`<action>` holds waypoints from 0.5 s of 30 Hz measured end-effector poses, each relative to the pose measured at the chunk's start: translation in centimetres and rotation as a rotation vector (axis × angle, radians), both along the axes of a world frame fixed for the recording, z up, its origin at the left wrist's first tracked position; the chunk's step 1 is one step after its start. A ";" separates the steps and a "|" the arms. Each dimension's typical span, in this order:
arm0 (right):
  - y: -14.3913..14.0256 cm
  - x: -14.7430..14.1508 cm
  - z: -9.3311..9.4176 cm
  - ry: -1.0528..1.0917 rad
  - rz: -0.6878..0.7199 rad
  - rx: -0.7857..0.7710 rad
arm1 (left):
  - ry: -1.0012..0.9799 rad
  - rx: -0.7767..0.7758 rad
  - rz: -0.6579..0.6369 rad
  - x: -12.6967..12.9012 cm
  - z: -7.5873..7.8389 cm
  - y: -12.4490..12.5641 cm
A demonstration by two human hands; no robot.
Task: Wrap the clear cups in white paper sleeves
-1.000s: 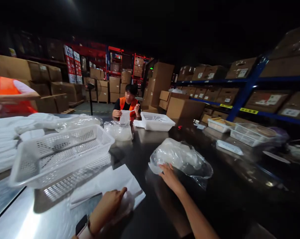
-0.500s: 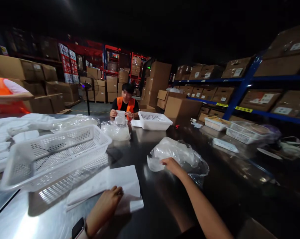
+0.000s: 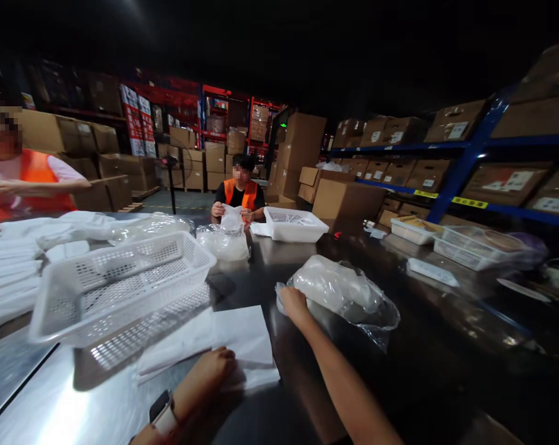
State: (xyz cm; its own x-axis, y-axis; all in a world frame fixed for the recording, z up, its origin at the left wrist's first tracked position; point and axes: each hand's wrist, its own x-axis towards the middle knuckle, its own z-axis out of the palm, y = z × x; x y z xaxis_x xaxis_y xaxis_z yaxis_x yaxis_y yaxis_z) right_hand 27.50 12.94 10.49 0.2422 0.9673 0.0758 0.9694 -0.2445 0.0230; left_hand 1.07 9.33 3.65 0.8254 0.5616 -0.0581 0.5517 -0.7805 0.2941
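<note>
A stack of folded white sheets, perhaps cloth or paper, lies in front of me on the table. My left hand, with a watch on its wrist, rests on the sheets with curled fingers gripping the near fold; its fingertips are hidden. Further right lies a clear plastic bag holding whitish translucent plastic. My right hand is closed on the translucent plastic at its left end, and the fingertips are partly out of sight.
A white perforated basket stands left of the sheets, beside white piles. Across the dark metal table a co-worker handles white material near another basket. Another person is at far left. Small bins stand right.
My right hand has moved left and reaches further round the plastic bag's left end. My left hand stays on the sheets. The view has turned slightly left, showing more of the person there.
</note>
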 end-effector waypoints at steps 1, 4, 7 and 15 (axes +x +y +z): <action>0.2 0.5 0.4 0.007 0.002 0.018 | 0.004 0.006 0.006 0.0 0.1 0.0; 0.4 2.6 1.7 0.047 0.085 0.092 | -0.008 0.031 0.019 -0.2 0.4 0.0; 0.1 5.0 2.3 0.093 0.257 0.156 | -0.032 0.048 0.029 -0.2 0.5 -0.1; -1.4 9.0 0.7 0.177 0.609 0.104 | -0.048 0.055 0.027 0.1 -0.5 0.4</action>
State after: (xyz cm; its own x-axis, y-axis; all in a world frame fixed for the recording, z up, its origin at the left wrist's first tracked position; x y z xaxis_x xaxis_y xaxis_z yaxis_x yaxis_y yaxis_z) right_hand 36.54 11.52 11.18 -0.3303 0.9254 0.1859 0.9223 0.3583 -0.1446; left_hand 1.14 9.75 3.14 0.8111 0.5847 0.0126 0.5588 -0.7813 0.2780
